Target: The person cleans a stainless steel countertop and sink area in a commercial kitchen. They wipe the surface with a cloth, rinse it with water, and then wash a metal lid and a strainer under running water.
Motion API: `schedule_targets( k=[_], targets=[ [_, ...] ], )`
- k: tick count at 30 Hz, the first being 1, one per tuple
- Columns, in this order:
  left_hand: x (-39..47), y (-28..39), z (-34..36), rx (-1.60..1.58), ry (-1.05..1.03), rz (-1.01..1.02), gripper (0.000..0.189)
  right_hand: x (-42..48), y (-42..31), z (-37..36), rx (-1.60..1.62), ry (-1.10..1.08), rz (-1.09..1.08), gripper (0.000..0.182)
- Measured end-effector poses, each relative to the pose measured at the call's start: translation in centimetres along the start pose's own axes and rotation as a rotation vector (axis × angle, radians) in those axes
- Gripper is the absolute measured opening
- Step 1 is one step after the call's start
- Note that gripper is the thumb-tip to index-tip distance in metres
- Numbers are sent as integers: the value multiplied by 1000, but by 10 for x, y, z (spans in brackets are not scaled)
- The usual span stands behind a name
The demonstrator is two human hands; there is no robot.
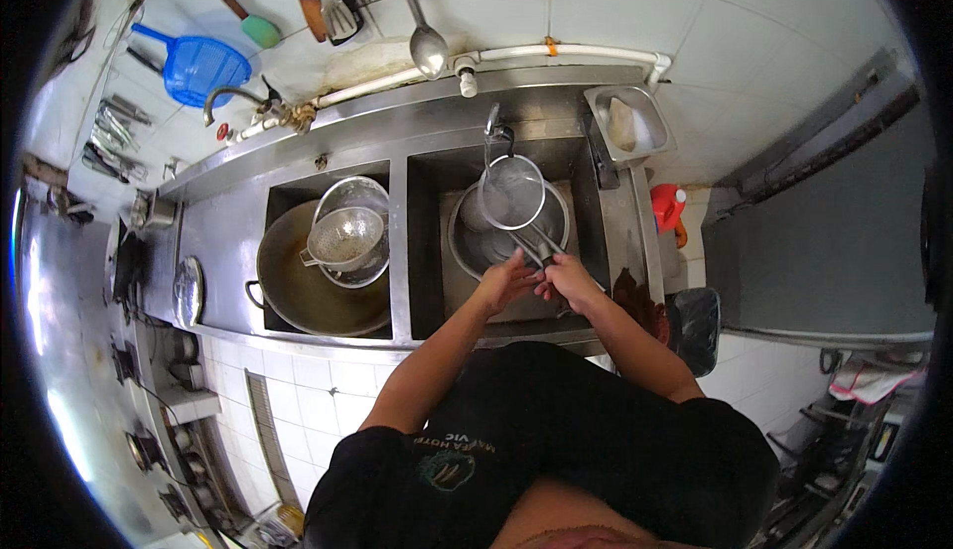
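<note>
A round wire-mesh strainer (512, 191) lies over a metal bowl (456, 240) in the right sink basin, beside water falling from a tap (492, 121). My right hand (569, 281) is closed around the strainer's handle. Close to its left, my left hand (508, 282) has its fingers spread near the handle's metal rods; whether it touches them is unclear. In the left basin, a perforated metal colander (346, 236) rests with a larger round metal vessel (365, 191) in a wide pan (287, 303) of murky liquid.
A metal tray (651, 121) stands at the sink's back right corner. A red plastic bottle (666, 206) is beyond the right edge. Behind the sink are a second tap (246, 96), a white pipe (595, 50), a hanging spoon (429, 50) and a blue strainer (201, 69).
</note>
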State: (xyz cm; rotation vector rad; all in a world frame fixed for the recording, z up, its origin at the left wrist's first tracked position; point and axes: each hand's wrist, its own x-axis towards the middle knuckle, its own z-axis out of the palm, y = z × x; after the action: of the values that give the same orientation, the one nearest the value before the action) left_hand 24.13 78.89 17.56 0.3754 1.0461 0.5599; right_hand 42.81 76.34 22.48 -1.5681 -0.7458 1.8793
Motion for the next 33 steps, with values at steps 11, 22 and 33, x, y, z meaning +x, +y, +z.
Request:
schedule_targets(
  k=[11, 22, 33],
  targets=[
    [9, 64, -55, 55, 350, 258, 21, 129, -42, 6, -921, 356, -473, 48],
    [-36, 62, -76, 450, 337, 164, 24, 248, -164, -13, -1037, 309, -698, 38],
    [-51, 59, -36, 351, 69, 69, 30, 182, -186, -198, -1283, 994, -588, 32]
  ],
)
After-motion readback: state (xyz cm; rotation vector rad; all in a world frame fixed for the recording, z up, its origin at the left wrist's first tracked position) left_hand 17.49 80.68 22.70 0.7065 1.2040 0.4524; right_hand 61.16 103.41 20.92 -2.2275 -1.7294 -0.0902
